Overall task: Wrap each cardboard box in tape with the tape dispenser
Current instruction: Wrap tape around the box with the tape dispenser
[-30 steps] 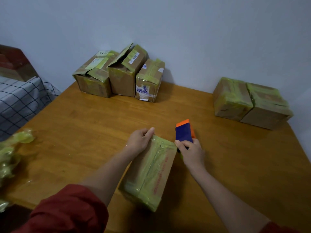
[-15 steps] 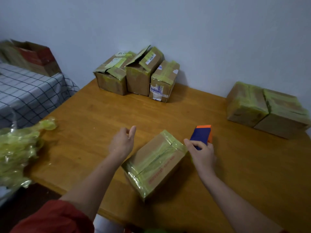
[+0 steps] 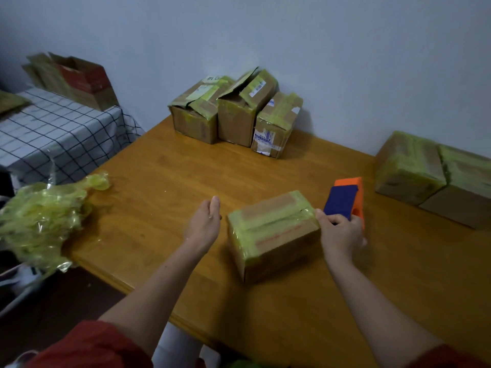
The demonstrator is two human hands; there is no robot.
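Observation:
A small cardboard box (image 3: pixel 273 235) with yellow-green tape over its top lies on the wooden table (image 3: pixel 164 208) in front of me. My right hand (image 3: pixel 341 235) sits at the box's right end, gripping the blue and orange tape dispenser (image 3: pixel 344 200). My left hand (image 3: pixel 204 224) hovers just left of the box, fingers apart, not touching it. Three taped boxes (image 3: pixel 233 112) stand at the back by the wall, the middle one with a raised flap. Two more wrapped boxes (image 3: pixel 435 179) sit at the right.
A heap of crumpled yellow-green tape (image 3: pixel 45 219) lies on the table's left edge. Left of the table is a surface with a checked cloth (image 3: pixel 58 134) carrying an open cardboard box (image 3: pixel 74 78). The grey wall runs close behind the table.
My left hand has let go of the box and moved off to its left. The box has turned and now lies crosswise. The view has swung left.

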